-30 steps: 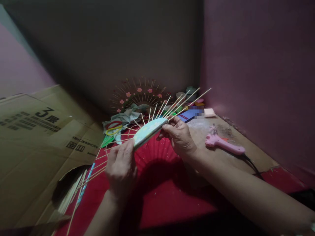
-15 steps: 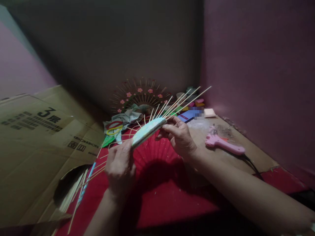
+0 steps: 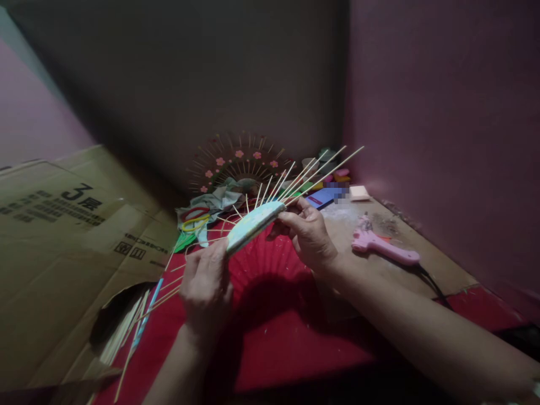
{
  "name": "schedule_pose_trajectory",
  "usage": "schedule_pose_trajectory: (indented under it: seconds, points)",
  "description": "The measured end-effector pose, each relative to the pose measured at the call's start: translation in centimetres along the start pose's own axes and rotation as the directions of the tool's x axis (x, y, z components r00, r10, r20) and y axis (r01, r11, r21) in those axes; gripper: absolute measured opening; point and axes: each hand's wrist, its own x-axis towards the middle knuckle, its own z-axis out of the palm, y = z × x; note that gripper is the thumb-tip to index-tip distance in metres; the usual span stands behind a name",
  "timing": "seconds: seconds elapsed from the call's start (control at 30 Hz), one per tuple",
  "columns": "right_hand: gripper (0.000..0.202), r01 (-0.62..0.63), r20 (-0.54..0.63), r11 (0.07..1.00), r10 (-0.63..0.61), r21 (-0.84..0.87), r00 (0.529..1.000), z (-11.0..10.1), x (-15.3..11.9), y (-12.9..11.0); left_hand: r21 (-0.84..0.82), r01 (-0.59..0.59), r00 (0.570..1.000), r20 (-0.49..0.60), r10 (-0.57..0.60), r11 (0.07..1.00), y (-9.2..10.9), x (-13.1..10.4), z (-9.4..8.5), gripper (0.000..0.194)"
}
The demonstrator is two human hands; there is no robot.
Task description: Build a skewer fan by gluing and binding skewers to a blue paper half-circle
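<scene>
Between my hands, above the red tabletop, is a pale blue-green half-round base with a dark flat edge facing me. Thin wooden sticks fan out from its curved side. My left hand grips the base's left end, fingers closed on it. At the right end my right hand pinches the base near the lowest long stick. Some fingertips are hidden behind the base.
A pink glue gun lies on a board at right, its cord trailing forward. Scissors rest on cloth at left. A flowered stick fan stands at the back. A cardboard box fills the left; loose sticks lie beside it.
Almost nothing differs. Both hands keep hold of the stick fan's base in nearly the same place, and the view has shifted very slightly.
</scene>
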Motion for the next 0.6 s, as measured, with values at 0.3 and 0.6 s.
schedule_pose_trajectory:
  seconds: [0.3,0.6]
  points:
    - [0.011,-0.019,0.053,1.0,0.018,0.017,0.998,-0.25,0.03,-0.12,-0.013,0.02,1.0,-0.021,-0.02,1.0,0.13,0.13,-0.23,0.052]
    - [0.009,-0.013,0.039,1.0,0.012,0.028,0.999,-0.32,0.08,-0.08,-0.004,-0.005,1.0,-0.005,0.005,1.0,0.3,0.05,-0.22,0.052]
